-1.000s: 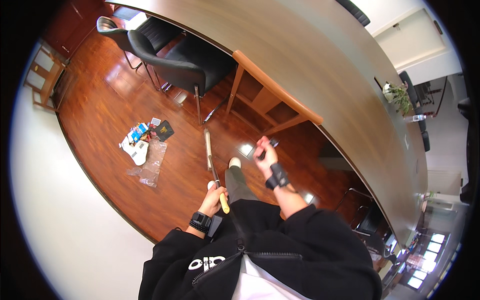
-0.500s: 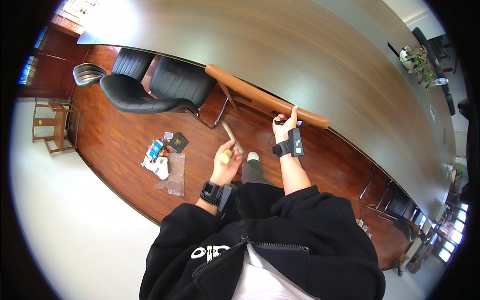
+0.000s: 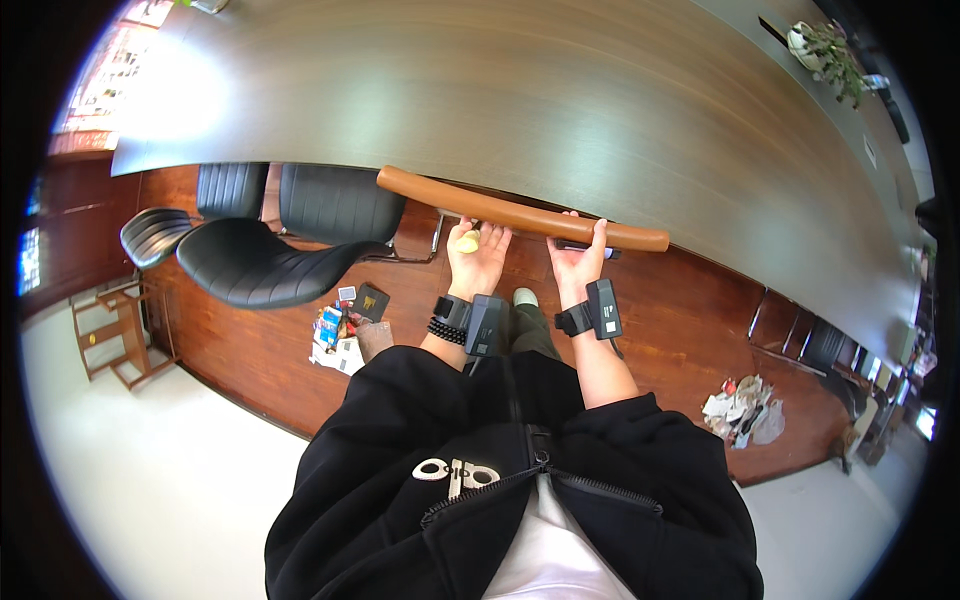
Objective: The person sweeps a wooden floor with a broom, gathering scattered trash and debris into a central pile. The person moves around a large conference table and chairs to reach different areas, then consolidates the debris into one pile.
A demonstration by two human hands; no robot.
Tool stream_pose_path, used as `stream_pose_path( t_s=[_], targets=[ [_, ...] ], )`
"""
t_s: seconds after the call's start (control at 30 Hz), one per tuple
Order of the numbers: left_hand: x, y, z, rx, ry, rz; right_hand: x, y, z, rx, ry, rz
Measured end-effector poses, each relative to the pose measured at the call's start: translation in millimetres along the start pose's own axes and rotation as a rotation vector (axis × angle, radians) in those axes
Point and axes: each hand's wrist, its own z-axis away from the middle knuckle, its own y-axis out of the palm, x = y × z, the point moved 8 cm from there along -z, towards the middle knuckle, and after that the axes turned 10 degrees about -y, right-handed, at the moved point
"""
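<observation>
A chair with a thick orange-brown wooden top rail [image 3: 520, 218] stands against the table edge. My left hand [image 3: 478, 262] is palm up just below the rail, fingers reaching under it. A thing with a rounded yellow end [image 3: 468, 242] is held by its thumb; the rest of it is hidden. To the right, my right hand [image 3: 580, 265] is at the same rail, thumb up against its near side. Across its fingers lies a dark, slim object [image 3: 588, 249] with a pale part, its kind unclear. Both wrists wear straps with black boxes.
A long wooden table [image 3: 480, 110] spans the far side. Black chairs [image 3: 265, 262] stand at left, a wooden frame chair [image 3: 120, 335] beyond. Packages and a dark box [image 3: 371, 302] lie on the floor at left, crumpled wrappings [image 3: 742, 412] at right. A potted plant [image 3: 835, 60] is far right.
My left hand has moved up and right to the rail with the yellow-ended thing. My right hand stays at the rail. The view has shifted, showing more floor at right.
</observation>
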Motion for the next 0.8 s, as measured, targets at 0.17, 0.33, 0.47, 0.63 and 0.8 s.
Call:
stream_pose_path(
  t_s=[0.17, 0.33, 0.47, 0.63, 0.8],
  targets=[
    [1, 10, 9, -0.005, -0.077, -0.005, 14, 1, 1, 0.058, -0.075, 0.01],
    [-6, -3, 10, -0.064, -0.1, -0.015, 9, -11, -5, 0.039, -0.07, -0.004],
    [-6, -13, 10, -0.074, -0.16, -0.036, 10, -29, -3, 0.005, -0.113, 0.029],
    [7, -25, 18, -0.124, -0.224, -0.109, 26, -53, 9, 0.001, -0.112, 0.065],
    [57, -55, 35, -0.186, -0.188, -0.198, 72, -93, 22, 0.048, -0.095, 0.024]
  ],
)
